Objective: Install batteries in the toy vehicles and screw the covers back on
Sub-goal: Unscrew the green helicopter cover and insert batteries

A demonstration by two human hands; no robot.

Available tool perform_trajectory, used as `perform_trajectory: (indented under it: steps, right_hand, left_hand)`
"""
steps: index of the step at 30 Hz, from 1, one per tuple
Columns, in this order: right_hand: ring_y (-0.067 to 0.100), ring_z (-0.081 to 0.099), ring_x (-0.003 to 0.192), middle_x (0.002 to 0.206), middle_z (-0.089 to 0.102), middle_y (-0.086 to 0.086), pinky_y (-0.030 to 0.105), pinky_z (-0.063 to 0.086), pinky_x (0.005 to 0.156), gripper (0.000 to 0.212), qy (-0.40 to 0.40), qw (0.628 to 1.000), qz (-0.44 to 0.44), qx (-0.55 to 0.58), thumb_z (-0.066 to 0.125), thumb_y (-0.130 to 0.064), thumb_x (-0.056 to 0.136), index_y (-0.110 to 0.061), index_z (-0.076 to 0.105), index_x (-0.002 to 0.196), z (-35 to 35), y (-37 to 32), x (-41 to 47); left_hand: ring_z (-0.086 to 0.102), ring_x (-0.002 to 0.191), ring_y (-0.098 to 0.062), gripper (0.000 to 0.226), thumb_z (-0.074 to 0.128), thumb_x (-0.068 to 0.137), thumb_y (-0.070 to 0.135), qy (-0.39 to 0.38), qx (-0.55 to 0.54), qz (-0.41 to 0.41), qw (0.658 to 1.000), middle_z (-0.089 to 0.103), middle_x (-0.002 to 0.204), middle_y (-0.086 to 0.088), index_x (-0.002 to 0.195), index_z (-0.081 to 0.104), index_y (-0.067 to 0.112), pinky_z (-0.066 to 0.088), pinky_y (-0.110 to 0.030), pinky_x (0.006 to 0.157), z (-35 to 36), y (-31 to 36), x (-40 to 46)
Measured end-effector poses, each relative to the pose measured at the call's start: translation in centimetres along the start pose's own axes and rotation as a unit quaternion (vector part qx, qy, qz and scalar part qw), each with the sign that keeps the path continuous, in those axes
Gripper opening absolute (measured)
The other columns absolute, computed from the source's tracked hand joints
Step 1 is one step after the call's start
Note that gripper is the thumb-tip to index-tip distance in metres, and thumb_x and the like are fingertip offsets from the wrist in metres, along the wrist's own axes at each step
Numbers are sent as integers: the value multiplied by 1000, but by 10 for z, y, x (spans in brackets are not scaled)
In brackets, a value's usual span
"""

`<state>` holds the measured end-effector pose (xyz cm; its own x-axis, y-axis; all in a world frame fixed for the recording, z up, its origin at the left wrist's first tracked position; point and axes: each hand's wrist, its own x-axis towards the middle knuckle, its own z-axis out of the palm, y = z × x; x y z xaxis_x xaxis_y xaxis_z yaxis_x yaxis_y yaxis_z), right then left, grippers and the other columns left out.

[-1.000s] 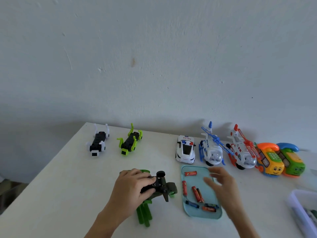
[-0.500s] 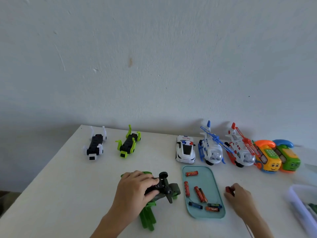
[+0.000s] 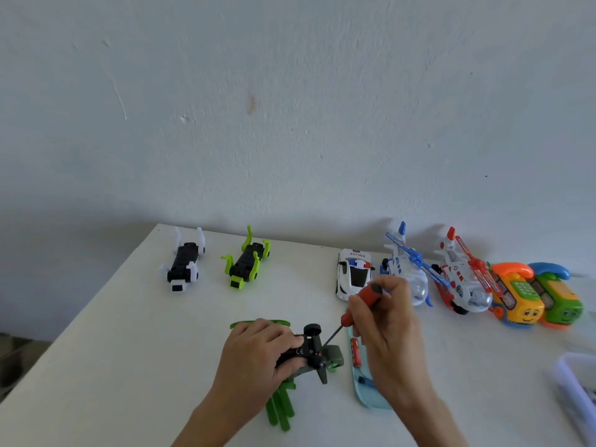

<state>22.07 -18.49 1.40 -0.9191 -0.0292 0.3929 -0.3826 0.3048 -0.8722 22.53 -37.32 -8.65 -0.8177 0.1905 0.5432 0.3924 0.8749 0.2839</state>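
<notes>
Lower centre: pale blue plastic tray (image 3: 362,393) holds red battery (image 3: 355,350), blue battery (image 3: 366,381).
Left hand (image 3: 258,353): grips upturned dark green toy helicopter (image 3: 322,358).
Right hand (image 3: 387,330): pinches red-handled screwdriver (image 3: 361,304).
Lower right edge: translucent plastic bin (image 3: 577,391), contents unclear.

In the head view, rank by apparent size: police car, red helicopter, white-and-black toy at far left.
1. red helicopter
2-3. police car and white-and-black toy look alike; unranked.

White desk (image 3: 129,350), two block cars (image 3: 183,264) (image 3: 246,266) far left, police car (image 3: 353,275), two helicopters (image 3: 408,271) (image 3: 461,279), two toy phones (image 3: 516,295) (image 3: 561,295) along the wall, teal tray (image 3: 362,391), clear bin (image 3: 577,391) at right edge.
</notes>
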Motion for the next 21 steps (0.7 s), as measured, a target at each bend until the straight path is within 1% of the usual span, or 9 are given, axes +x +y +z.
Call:
perform_trajectory:
  steps: [2, 4, 7, 13, 15, 18, 21]
  right_hand:
    - [17, 62, 61, 76, 60, 1, 30, 49, 53, 17, 0, 999, -35, -14, 56, -38, 87, -39, 40, 94, 12, 4, -6]
    - [23, 60, 60, 77, 58, -1, 37, 47, 53, 16, 1, 998, -62, -28, 50, -44, 84, -47, 37, 94, 18, 8, -8]
    - [21, 60, 58, 81, 57, -6, 37, 48, 53, 21, -14, 994, -95, -43, 49, -45, 86, -55, 33, 95, 23, 10, -4]
    - [24, 60, 62, 82, 56, -5, 39, 49, 56, 24, -21, 993, -109, -45, 48, -46, 86, -60, 31, 98, 23, 16, -1]
    - [25, 60, 62, 78, 56, -3, 42, 49, 56, 24, -14, 993, -109, -39, 49, -47, 86, -60, 33, 97, 24, 17, -1]
    - [26, 60, 61, 76, 57, 0, 41, 49, 55, 25, -9, 992, -115, -43, 50, -45, 86, -60, 33, 97, 24, 19, -1]
    - [26, 59, 60, 77, 56, -1, 40, 48, 54, 25, -7, 992, -118, -37, 51, -46, 87, -60, 33, 99, 25, 20, 0]
  left_hand:
    - [58, 82, -4, 33, 50, 80, 58, 1, -1, 2, 1000, 68, 89, 22, 89, 72, 35, 33, -20, 76, -1, 1, -1]
    - [59, 83, -4, 31, 51, 79, 55, -1, -7, 2, 1000, 69, 91, 22, 90, 71, 35, 33, -20, 77, -1, 2, -2]
    - [60, 81, -5, 29, 52, 77, 53, -6, -9, -7, 1000, 69, 90, 22, 88, 72, 34, 38, -22, 75, -3, 4, 0]
    - [61, 80, -8, 31, 51, 77, 53, -11, -13, -17, 1000, 71, 89, 20, 87, 73, 33, 47, -29, 68, -7, 7, 1]
    - [61, 79, -7, 32, 51, 77, 52, -10, -11, -18, 1000, 71, 89, 20, 87, 74, 32, 45, -28, 70, -7, 7, 1]
    - [58, 80, -6, 30, 52, 77, 52, -11, -15, -23, 1000, 70, 89, 21, 87, 73, 33, 36, -23, 74, -6, 6, 0]
    - [57, 80, -5, 31, 53, 77, 53, -11, -16, -25, 1000, 70, 89, 22, 88, 74, 33, 38, -23, 72, -5, 6, 1]
